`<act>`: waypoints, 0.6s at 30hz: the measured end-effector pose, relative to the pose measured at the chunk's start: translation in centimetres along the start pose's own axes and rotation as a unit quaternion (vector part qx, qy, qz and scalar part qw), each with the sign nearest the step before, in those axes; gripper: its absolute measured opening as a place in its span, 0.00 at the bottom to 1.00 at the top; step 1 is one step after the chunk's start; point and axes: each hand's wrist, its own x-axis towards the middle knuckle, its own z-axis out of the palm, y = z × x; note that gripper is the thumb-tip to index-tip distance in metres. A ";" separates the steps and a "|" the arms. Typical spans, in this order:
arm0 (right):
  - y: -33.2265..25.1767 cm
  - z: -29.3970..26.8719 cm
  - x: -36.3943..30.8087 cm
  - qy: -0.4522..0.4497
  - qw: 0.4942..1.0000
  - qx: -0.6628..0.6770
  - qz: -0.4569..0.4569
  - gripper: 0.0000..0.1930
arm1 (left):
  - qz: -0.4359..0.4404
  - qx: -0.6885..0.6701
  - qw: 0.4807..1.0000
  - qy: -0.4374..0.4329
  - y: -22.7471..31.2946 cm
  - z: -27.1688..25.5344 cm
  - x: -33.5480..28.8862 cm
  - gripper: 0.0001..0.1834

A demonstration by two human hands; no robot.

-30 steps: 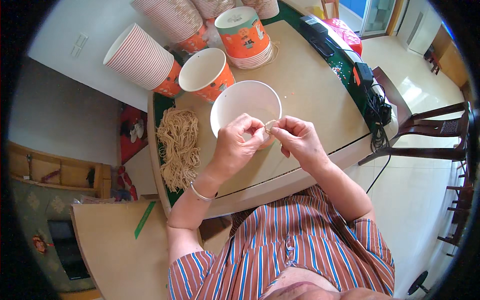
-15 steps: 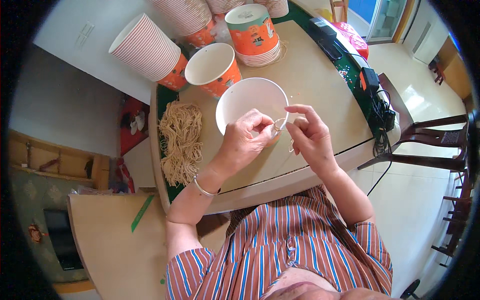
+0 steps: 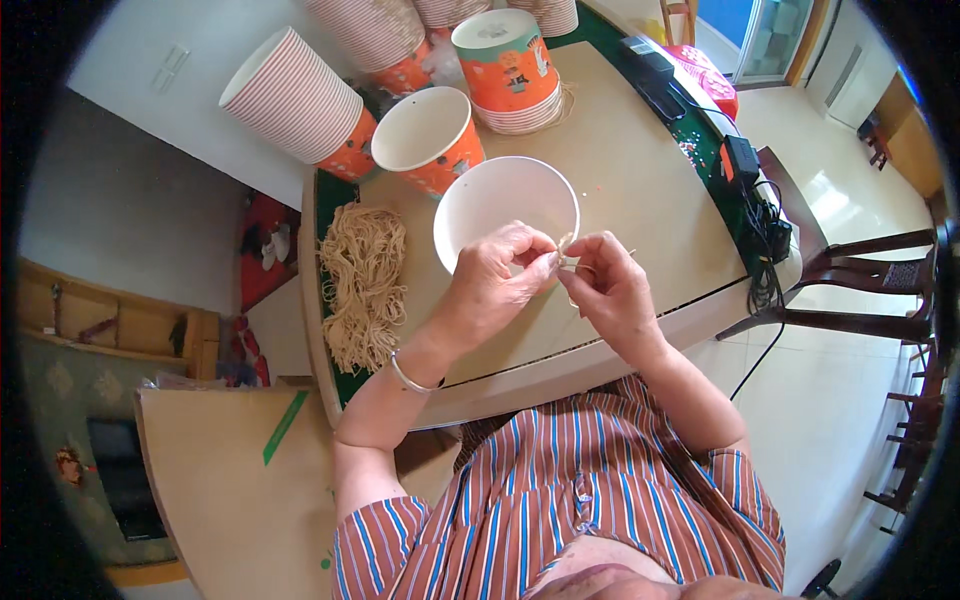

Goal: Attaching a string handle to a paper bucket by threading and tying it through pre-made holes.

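Observation:
Over the near rim of a white-lined paper bucket (image 3: 505, 195), both my hands work at a thin beige string (image 3: 566, 243). My left hand (image 3: 497, 268) pinches the string between thumb and fingertips. With thumb and forefinger, my right hand (image 3: 612, 290) holds another part of it, close beside the left fingertips, and a loose bit sticks out past the fingers. Whether the string is knotted there is too small to tell. A heap of beige strings (image 3: 362, 285) lies on the table to the left of the bucket.
Behind stand another open orange bucket (image 3: 425, 140), an upturned orange bucket stack (image 3: 508, 75) and a tilted stack of striped-rim buckets (image 3: 295, 95). Black adapters and cables (image 3: 765, 235) run along the table's right edge. A dark wooden chair (image 3: 870, 285) stands beyond it.
My right hand's forefinger has curled down from a raised position, and its thumb and finger have closed on the string near my left fingertips. My left hand has hardly moved.

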 end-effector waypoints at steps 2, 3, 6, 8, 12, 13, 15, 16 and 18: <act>0.1 0.2 0.0 -0.013 1.000 0.019 0.015 0.07 | 0.017 0.016 1.000 -0.007 0.0 -0.2 -0.1 0.06; 0.3 0.3 0.0 -0.011 1.000 0.019 0.016 0.07 | 0.017 0.016 1.000 -0.009 0.0 -0.3 -0.1 0.06; 0.7 0.3 -0.2 -0.001 0.999 0.031 0.014 0.06 | 0.022 0.022 0.999 -0.022 0.0 -0.6 -0.1 0.07; 0.7 0.3 -0.3 -0.017 0.994 0.098 0.049 0.05 | 0.046 0.017 0.998 -0.029 -0.4 -0.7 -0.1 0.07; 0.6 0.2 -0.3 -0.031 0.987 0.136 0.078 0.04 | 0.024 0.011 0.999 -0.031 -0.1 -0.9 -0.2 0.08; 0.2 0.2 -0.3 -0.027 0.983 0.153 0.095 0.04 | 0.039 0.032 0.998 -0.033 0.0 -0.9 -0.1 0.08; -0.1 0.1 -0.3 -0.022 0.979 0.171 0.112 0.04 | 0.052 0.054 0.997 -0.036 0.1 -0.9 -0.1 0.09; -0.2 0.1 -0.4 -0.025 0.975 0.188 0.117 0.04 | 0.057 0.072 0.995 -0.035 0.1 -0.9 -0.1 0.08; -0.1 0.1 -0.5 -0.027 0.971 0.205 0.121 0.04 | 0.061 0.091 0.993 -0.035 0.3 -0.9 -0.2 0.08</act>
